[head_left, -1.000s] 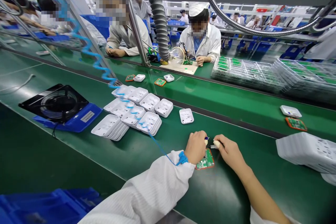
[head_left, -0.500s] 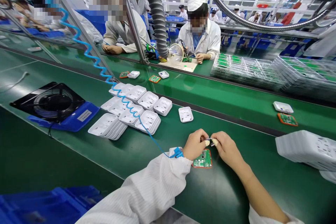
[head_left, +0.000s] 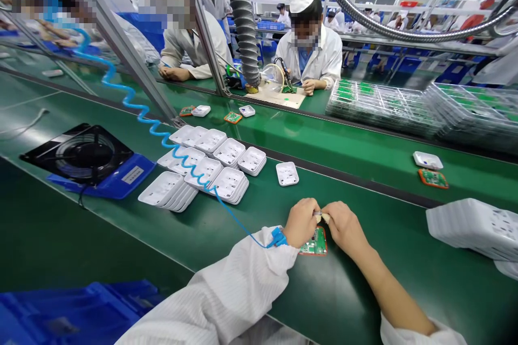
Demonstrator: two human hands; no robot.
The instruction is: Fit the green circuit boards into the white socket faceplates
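My left hand [head_left: 301,222] and my right hand [head_left: 343,225] meet fingertip to fingertip just above the far edge of a green circuit board [head_left: 318,242] with an orange rim. Both hands are closed in a pinch, pale covers on the thumb tips. Whatever small part they hold is mostly hidden by the fingers. A blue wrist strap [head_left: 277,238] with a coiled cord [head_left: 156,128] circles my left wrist. Beyond the hands a single white plastic shell [head_left: 287,173] lies on the green bench.
Stacks of white shells [head_left: 229,183] stand to the left, near a black fan [head_left: 89,155]. More stacked shells [head_left: 465,226] lie at right. On the conveyor [head_left: 343,145] ride shells and orange-rimmed boards [head_left: 433,178]. Clear trays [head_left: 376,102] and a co-worker [head_left: 309,54] are across.
My fingers have drawn closer together, and the small dark part glimpsed between them is now covered. On the conveyor, the shells and boards have shifted left.
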